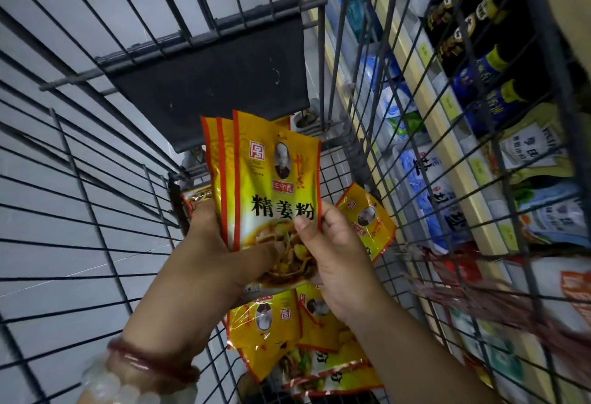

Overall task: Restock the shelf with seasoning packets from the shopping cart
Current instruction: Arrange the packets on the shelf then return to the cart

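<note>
At the lower left of the frame, a red bangle and a pale bead bracelet circle the left wrist. Above them the left hand grips a fanned stack of yellow packets from below and behind, its thumb lying across the front of the top one. The right hand comes in from the lower right and pinches the right edge of the same stack, thumb on the front face. The stack stands upright in the middle of the frame, inside the cart.

Below the hands, at the lower centre, loose packets lie overlapping on the wire floor of the cart. One more packet lies tilted just right of the right hand, and what looks like another peeks out left of the left hand, though it is mostly hidden.

Further up, a dark flap hangs against the far wall of the cart. Through the right wall of the cart, a shelf runs along the right side of the frame, holding white-and-blue bags and dark bottles.
</note>
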